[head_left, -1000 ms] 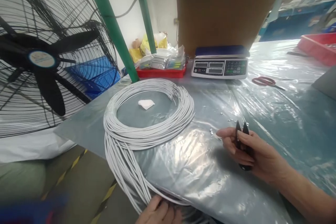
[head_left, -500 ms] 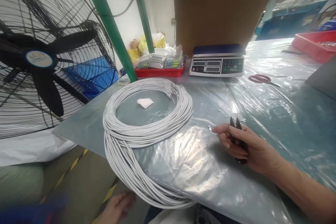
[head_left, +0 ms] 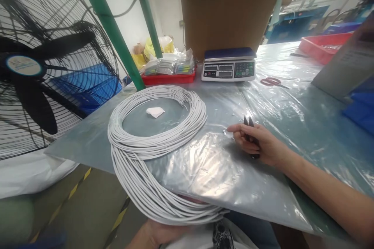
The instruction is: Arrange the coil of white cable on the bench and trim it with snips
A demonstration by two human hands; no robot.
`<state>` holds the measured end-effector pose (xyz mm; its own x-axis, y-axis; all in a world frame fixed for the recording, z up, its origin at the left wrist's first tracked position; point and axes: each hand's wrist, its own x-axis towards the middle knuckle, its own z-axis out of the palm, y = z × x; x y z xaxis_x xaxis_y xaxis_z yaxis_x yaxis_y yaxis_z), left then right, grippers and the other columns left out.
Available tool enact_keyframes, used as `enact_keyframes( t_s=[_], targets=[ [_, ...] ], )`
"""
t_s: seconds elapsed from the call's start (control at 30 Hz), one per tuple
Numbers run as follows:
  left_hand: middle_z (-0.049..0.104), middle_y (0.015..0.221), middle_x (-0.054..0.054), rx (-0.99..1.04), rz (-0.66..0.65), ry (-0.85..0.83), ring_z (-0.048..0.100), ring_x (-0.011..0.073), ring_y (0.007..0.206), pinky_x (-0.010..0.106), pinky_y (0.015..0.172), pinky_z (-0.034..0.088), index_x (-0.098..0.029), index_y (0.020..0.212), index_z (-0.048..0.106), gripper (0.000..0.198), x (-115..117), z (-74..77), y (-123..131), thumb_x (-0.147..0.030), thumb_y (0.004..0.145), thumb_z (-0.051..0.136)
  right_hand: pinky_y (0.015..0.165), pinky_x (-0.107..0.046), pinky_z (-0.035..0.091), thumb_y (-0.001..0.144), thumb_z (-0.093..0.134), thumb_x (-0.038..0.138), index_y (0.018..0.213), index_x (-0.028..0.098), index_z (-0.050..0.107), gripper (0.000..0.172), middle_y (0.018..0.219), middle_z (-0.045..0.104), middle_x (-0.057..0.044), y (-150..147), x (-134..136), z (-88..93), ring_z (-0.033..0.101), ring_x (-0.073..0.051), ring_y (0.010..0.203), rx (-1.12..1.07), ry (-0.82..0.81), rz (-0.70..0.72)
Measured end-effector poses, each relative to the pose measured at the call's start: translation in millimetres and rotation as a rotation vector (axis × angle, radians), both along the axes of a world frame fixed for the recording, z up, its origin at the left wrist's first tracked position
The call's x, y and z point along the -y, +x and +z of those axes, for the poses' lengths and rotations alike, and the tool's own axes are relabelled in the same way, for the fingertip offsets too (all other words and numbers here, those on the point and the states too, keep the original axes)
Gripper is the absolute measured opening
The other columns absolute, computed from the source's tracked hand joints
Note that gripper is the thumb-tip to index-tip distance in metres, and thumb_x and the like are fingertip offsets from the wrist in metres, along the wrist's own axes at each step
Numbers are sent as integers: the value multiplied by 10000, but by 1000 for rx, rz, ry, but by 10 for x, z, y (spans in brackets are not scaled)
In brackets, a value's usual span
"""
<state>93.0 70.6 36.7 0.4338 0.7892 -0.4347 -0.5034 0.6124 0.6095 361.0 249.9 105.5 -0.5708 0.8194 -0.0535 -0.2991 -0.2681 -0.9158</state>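
Head view: slender white coiled cables [head_left: 146, 148]

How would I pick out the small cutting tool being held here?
On the plastic-covered table, find the blue-topped scale. Nearer you, the right hand holds the snips, two short pointed blades sticking up. They look dark all over, unlike the red-handled scissors lying beyond.

No text can be read with certainty. The fan [head_left: 29, 83], past the left edge of the worktop [head_left: 233, 190], has a blurred hub label [head_left: 23, 65]. The scale [head_left: 228, 71], near the far edge, carries panel marks too small. The box [head_left: 346, 62], toward the right edge, shows faint print.
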Motion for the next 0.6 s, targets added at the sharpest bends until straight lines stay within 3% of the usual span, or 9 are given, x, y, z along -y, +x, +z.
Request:
enact_keyframes(
  t_s=[0.1, 0.23, 0.4, 0.6],
  targets=[
    [614, 1308, 41, 175, -111, 29, 427, 298, 1329, 467, 1138, 263, -246, 1119, 704, 442, 36, 160, 113, -553, 834, 566, 448, -229, 516, 943, 580, 319, 1005, 153, 640, 187, 799, 672, 15, 1, -7, -4, 603, -95, 526, 44, -2, -19],
    [530, 1396, -9, 309, -176, 63, 334, 309, 1390, 487, 1149, 224, -308, 1236, 639, 519, 129, 236, 97, -603, 874, 413, 562, -297, 568, 936, 585, 329, 1032, 159, 641, 203, 916, 695, -22, -1, -16, 11, 661, -140, 662, 100, -3, -35],
    [480, 1440, 29, 383, -233, 84, 367, 347, 1366, 527, 1114, 250, -312, 1297, 587, 633, 243, 285, 33, -663, 888, 254, 637, -344, 583, 932, 590, 334, 1057, 162, 639, 219, 991, 697, -42, -15, -19, 46, 679, -171, 752, 145, 1, -53],
    [510, 1409, 64, 358, -190, 77, 420, 377, 1324, 598, 1096, 249, -339, 1296, 577, 647, 297, 304, 31, -736, 840, 348, 700, -386, 583, 929, 593, 334, 1091, 166, 633, 237, 1062, 690, -59, -28, 11, 114, 683, -197, 831, 186, -11, -87]
  ],
)
